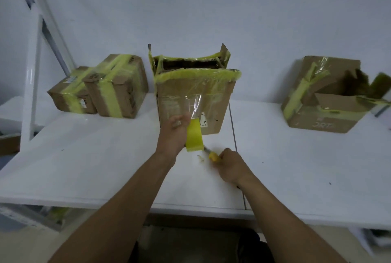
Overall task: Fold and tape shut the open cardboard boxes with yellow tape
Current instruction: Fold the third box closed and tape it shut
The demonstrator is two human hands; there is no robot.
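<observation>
Left hand: my left hand (175,133) has its fingers curled round the yellow tape roll (194,136), held just in front of the middle box (194,102) and above the table (84,157).
Why the roll sits there: a strip of tape (190,104) runs from the roll up the front face of the box, so I judge that I am keeping it taut for a clean cut.
Right hand: my right hand (230,165) is closed round the yellow handle of a cutter (212,156), low over the table, blade pointing at the underside of the roll.
Blade contact: motion blur hides whether the tip touches the tape.
Middle box: it stands on the table against the wall. Its top is open and the flaps, edged with crumpled yellow tape, are not folded down.
Step in hand: I read this as freeing the strip from the roll. The top has yet to be closed.
Taped boxes: the small box (72,91) and the taller box (118,87) sit touching at the far left, both banded in yellow, set aside as if finished.
Open box: a fourth box (325,98) lies well apart at the right, flaps loose and torn tape hanging, probably waiting its turn.
Risk: the blade works close to my left wrist, so the stroke should go away from it.
White frame: a white metal frame (33,72) leans at the left edge, clear of the work.
</observation>
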